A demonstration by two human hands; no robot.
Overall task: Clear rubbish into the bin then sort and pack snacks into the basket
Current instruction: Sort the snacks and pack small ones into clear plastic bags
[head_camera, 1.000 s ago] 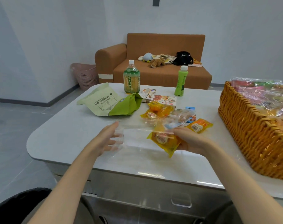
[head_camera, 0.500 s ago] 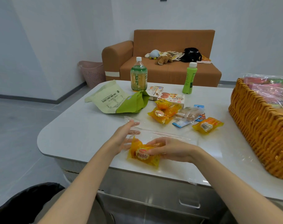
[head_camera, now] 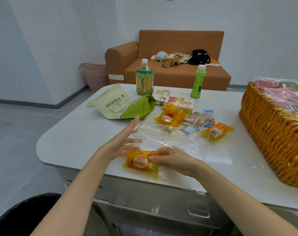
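Note:
My right hand (head_camera: 172, 159) grips an orange soft-bread packet (head_camera: 139, 163) near the table's front edge, under the film of a clear plastic bag (head_camera: 170, 138) that lies flat on the table. To the left of the packet, my left hand (head_camera: 121, 142) has straight, spread fingers that touch the bag's edge. Two more orange packets (head_camera: 170, 116) lie further back, and another orange packet (head_camera: 216, 131) lies to the right. The woven basket (head_camera: 272, 133) stands at the right, holding several wrapped snacks. The black bin (head_camera: 17, 213) sits at the bottom left, below the table.
A green and cream paper bag (head_camera: 121, 106) lies at the back left. Behind it stand a large tea bottle (head_camera: 144, 79) and a slim green bottle (head_camera: 198, 81). Biscuit boxes (head_camera: 178, 101) and a clear cake pack (head_camera: 197, 119) lie mid-table. A sofa stands beyond.
My right hand drew the orange packet back from mid-table to the front edge, into the clear bag. My left hand followed and spread its fingers.

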